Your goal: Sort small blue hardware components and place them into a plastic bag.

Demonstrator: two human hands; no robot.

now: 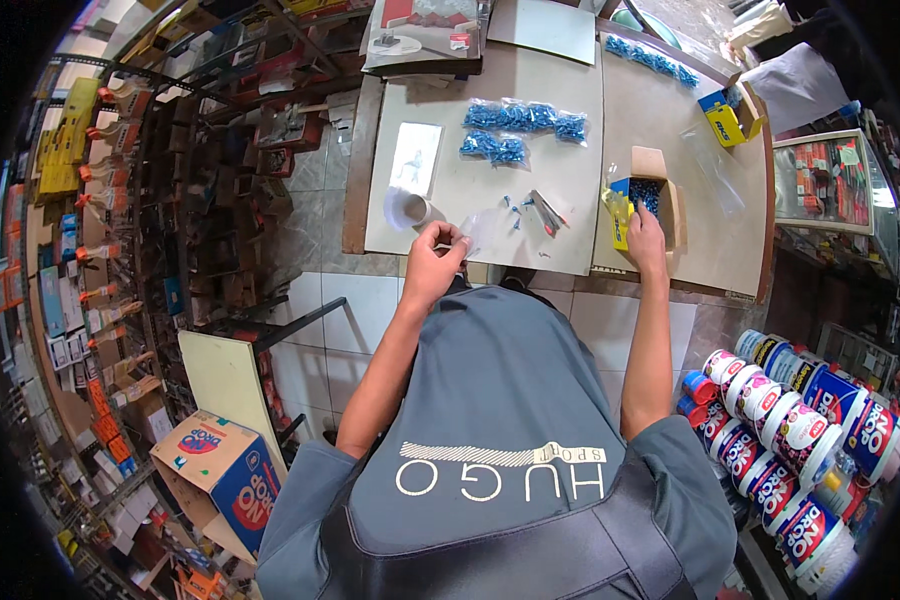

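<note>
My left hand [437, 262] has its fingertips pinched on a small clear plastic bag [481, 232] at the table's near edge. My right hand [646, 240] reaches over the near side of an open yellow and blue cardboard box [619, 225], its fingertips hidden among or beside the contents. Inside lie many small blue pieces [647, 193], perhaps screws or plugs. Between my hands, a few loose blue pieces [515, 210] rest near a slim silver and red tool [548, 214], possibly a stapler. Left of them is a whitish roll [408, 208].
Filled clear bags [511, 117] of blue pieces lie farther back, with more bags [652, 61] at the far right. A second yellow box [730, 113] stands at right. Paint buckets [780, 440] crowd the right side; shelves [100, 250] and a carton [215, 478] are at left.
</note>
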